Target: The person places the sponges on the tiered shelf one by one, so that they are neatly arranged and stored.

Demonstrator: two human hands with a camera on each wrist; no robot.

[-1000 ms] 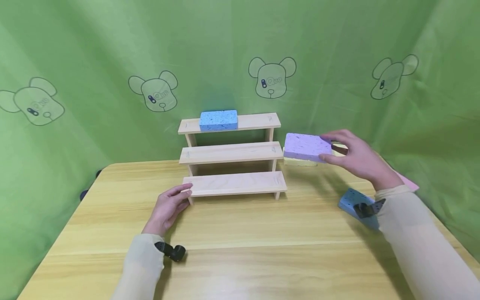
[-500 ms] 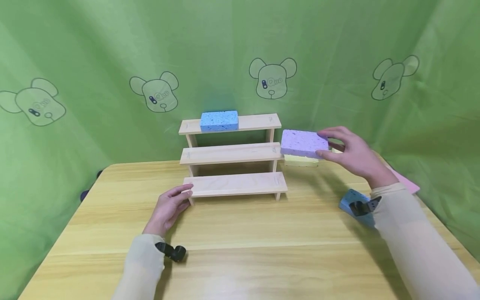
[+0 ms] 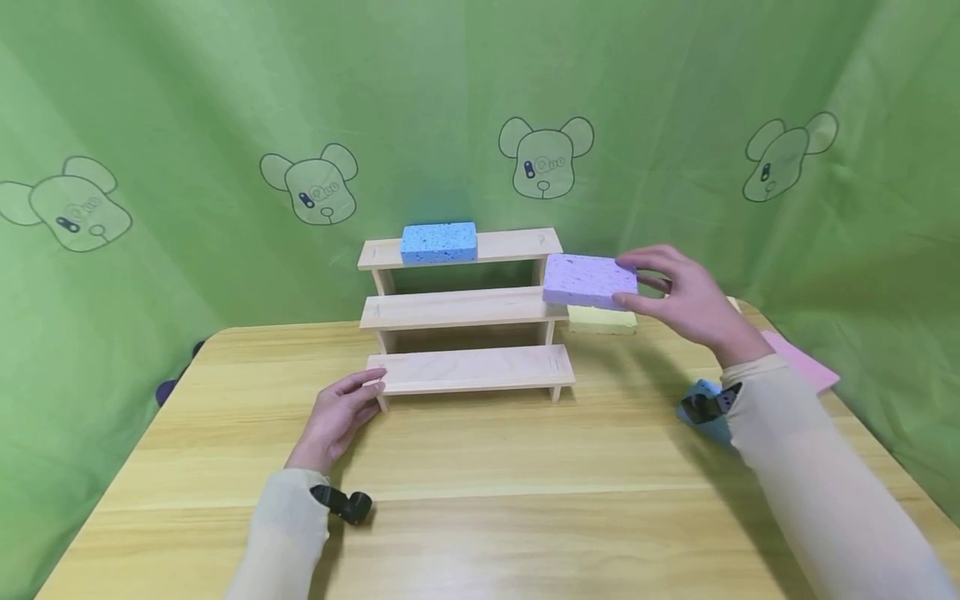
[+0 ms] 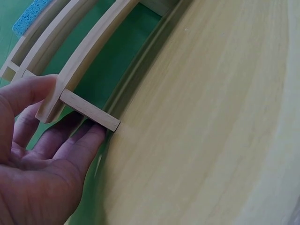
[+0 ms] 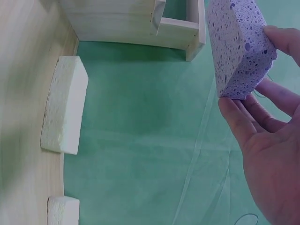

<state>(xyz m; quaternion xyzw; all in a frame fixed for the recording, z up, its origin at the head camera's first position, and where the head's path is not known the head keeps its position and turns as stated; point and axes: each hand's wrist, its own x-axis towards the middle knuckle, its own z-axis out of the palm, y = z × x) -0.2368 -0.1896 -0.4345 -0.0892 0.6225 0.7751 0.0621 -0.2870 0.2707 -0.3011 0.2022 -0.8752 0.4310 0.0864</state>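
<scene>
A three-step wooden display stand point(image 3: 468, 369) stands at the back of the table. My left hand point(image 3: 339, 419) holds the left end of its lowest step; in the left wrist view, that hand's thumb lies against the board and its fingers reach round the side leg point(image 4: 90, 110). My right hand point(image 3: 686, 298) pinches a purple sponge point(image 3: 588, 281) by its right end. The sponge hovers in the air at the right end of the middle step, covering part of it. On the top step, left of centre, lies a blue sponge point(image 3: 438, 242).
Behind the purple sponge, a pale yellow sponge point(image 3: 602, 320) lies on the table. Under the right forearm sits another blue sponge point(image 3: 705, 412), partly covered, with a pink piece point(image 3: 801, 362) beside it. A second pale block point(image 5: 63, 211) shows in the right wrist view. Green curtain point(image 3: 420, 100) hangs behind.
My right hand has carried the purple sponge left and slightly up, from beside the stand to over the middle step's right end. The left hand has stayed in place.
</scene>
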